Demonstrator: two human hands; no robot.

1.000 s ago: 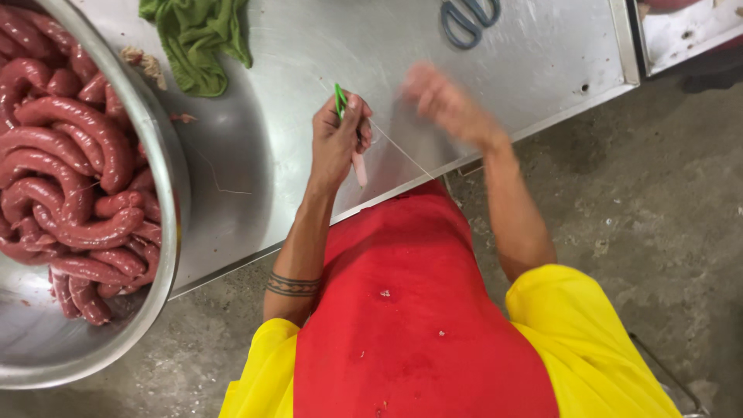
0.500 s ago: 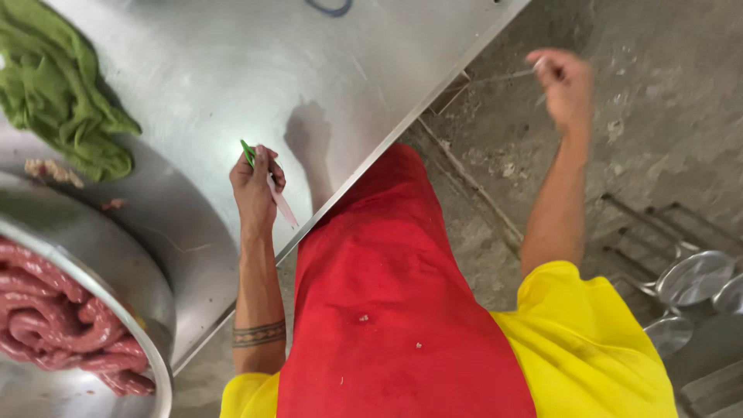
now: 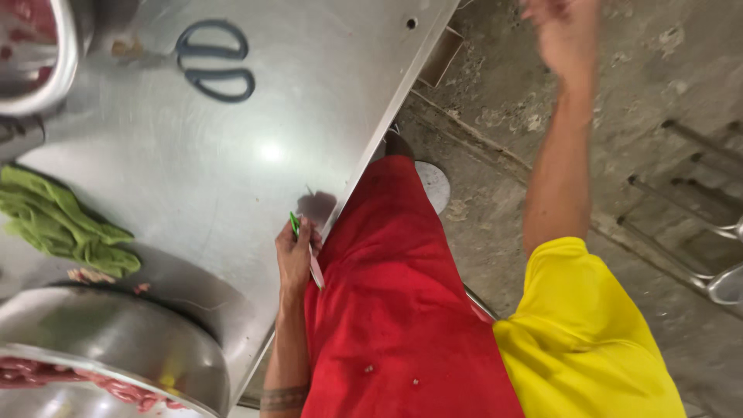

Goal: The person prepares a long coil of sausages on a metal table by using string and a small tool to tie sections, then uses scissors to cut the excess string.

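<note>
Since half a second ago your view has swung along the table, so the scissors now show in full near the top and the green cloth has slid to the left edge, while your right arm has lifted higher and further from the table. At the far left the green cloth [image 3: 62, 224] lies crumpled on the steel table [image 3: 232, 178], just above the rim of a large steel bowl [image 3: 108, 340] that holds reddish sausage links [image 3: 116, 387] at the bottom left corner. A second steel vessel [image 3: 39, 54] with red meat inside sits at the top left corner. Just right of it the blue-handled scissors [image 3: 215, 71] lie flat on the bare steel, well apart from both your hands. Your left hand [image 3: 296, 255] rests at the table's near edge, fingers curled narrow around a small knife [image 3: 306, 251] with a green handle tip sticking up above your fist and a pale blade pointing down past your palm toward your red apron [image 3: 395, 310]. Nothing lies between that hand and the scissors. Right of the apron your yellow sleeve [image 3: 588, 333] covers the shoulder, and your right hand [image 3: 565, 31] is raised over the concrete floor [image 3: 480, 101] at the top edge, blurred and partly cut off, so you cannot tell how its fingers stand. Metal racks [image 3: 696, 209] lie on the floor at the far right.
</note>
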